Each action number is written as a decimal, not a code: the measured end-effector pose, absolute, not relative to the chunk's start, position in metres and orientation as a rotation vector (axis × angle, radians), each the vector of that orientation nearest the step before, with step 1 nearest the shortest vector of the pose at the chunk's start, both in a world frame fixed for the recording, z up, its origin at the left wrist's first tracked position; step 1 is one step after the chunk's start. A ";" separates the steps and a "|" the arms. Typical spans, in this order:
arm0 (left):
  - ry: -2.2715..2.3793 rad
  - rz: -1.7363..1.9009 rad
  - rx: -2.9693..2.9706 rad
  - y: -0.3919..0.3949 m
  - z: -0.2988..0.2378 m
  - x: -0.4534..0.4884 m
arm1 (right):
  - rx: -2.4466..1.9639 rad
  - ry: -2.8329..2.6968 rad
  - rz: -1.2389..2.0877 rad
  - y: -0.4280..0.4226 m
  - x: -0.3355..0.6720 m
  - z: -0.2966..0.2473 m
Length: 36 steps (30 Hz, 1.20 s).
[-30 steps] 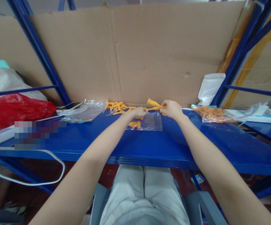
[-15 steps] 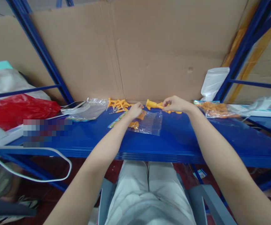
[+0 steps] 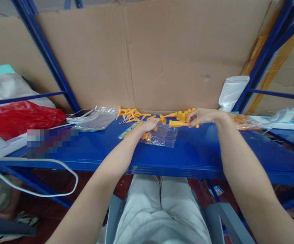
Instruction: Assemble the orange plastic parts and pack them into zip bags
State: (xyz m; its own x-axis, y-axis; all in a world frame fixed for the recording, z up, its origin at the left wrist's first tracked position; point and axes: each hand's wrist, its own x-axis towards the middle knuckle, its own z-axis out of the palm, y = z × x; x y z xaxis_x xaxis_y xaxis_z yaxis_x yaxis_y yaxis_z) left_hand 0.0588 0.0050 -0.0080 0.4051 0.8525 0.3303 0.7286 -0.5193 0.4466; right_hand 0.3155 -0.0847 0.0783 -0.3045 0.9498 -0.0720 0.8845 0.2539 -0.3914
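Observation:
My left hand [image 3: 149, 125] is closed over a clear plastic bag [image 3: 166, 137], with bits of a yellow-orange plastic piece [image 3: 156, 128] showing beside its fingertips. Inside the bag lies a short yellow tube-shaped part [image 3: 147, 136], and a coloured header card [image 3: 126, 131] shows at its left end. Further right, my right hand [image 3: 199, 117] pinches the end of a long yellow plastic part [image 3: 176, 124] that has a flared left end. More yellow parts [image 3: 181, 115] lie just behind those fingers. A pile of yellow branching pieces [image 3: 130, 113] with small metal chains sits behind my left hand.
A filled bag of orange parts [image 3: 240, 121] lies right of my right hand. At left are a flat clear bag [image 3: 105, 118], a phone with a white cable [image 3: 82, 115] and a red plastic bag [image 3: 25, 118]. Cardboard [image 3: 162, 57] walls the blue table's [image 3: 192, 152] back.
My right hand has moved right and the yellow part in its fingers now lies further right. My left hand has shifted slightly right and down over the bag.

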 end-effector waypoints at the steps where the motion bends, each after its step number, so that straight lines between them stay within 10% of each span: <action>1: 1.410 0.782 2.421 0.004 -0.006 0.059 | -1.748 -2.363 0.526 -0.086 0.316 0.079; 36: 1.605 0.071 2.897 -0.097 0.034 0.102 | -2.111 -2.361 0.280 -0.095 0.295 0.080</action>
